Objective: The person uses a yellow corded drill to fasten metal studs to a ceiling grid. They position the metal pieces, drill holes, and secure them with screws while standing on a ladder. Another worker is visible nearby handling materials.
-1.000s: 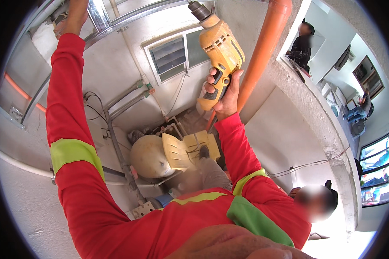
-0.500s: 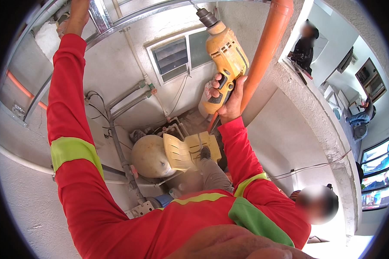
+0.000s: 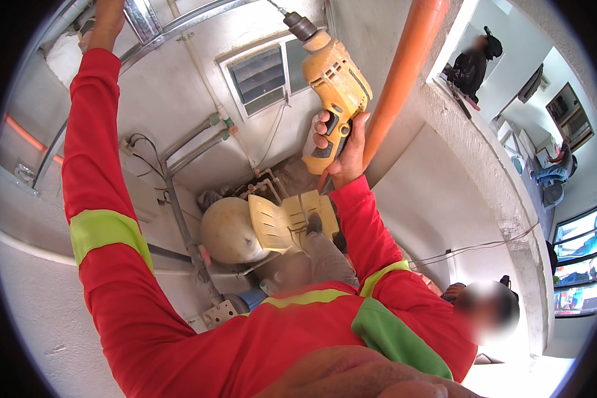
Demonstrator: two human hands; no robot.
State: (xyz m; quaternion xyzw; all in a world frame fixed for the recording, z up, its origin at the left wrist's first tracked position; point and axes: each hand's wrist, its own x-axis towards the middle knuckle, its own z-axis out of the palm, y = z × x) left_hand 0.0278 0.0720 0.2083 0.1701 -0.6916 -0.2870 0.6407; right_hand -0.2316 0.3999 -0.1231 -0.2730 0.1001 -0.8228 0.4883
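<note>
Yellow pistol-grip drill (image 3: 338,76) pointing upward

The left hand (image 3: 108,26) is showing high beside a metal framing channel (image 3: 141,21), well apart from the right hand (image 3: 350,156), which is clasping the drill's handle just left of an orange pipe (image 3: 406,73). Should the bit (image 3: 280,9) snag, this one-handed hold could let the drill twist into the pipe. The upper edge is cropping the left hand and the bit's tip; whether that hand is gripping anything, I cannot tell.
</note>
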